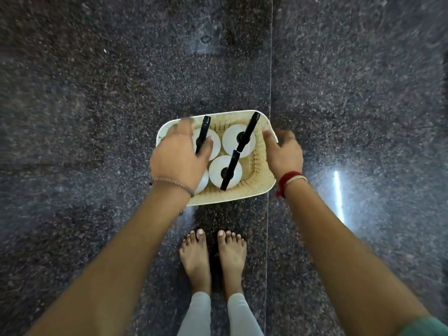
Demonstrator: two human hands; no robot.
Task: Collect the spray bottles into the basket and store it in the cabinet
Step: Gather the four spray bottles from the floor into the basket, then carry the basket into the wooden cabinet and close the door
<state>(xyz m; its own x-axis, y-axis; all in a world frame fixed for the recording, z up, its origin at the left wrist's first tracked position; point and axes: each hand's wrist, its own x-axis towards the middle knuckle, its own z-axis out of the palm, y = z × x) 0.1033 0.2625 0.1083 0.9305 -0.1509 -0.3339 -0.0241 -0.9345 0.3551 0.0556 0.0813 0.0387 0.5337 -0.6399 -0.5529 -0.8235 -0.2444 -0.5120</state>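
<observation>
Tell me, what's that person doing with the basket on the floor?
A person stands barefoot on a dark speckled floor, bending over a cream basket. White spray bottles with black tops stand inside it; three show clearly, such as one near the front, and a fourth peeks out under the left hand. That hand is spread over the basket's left side, while the right hand is at the right rim. It looks like both hands are about to lift the basket. No cabinet is in view.
</observation>
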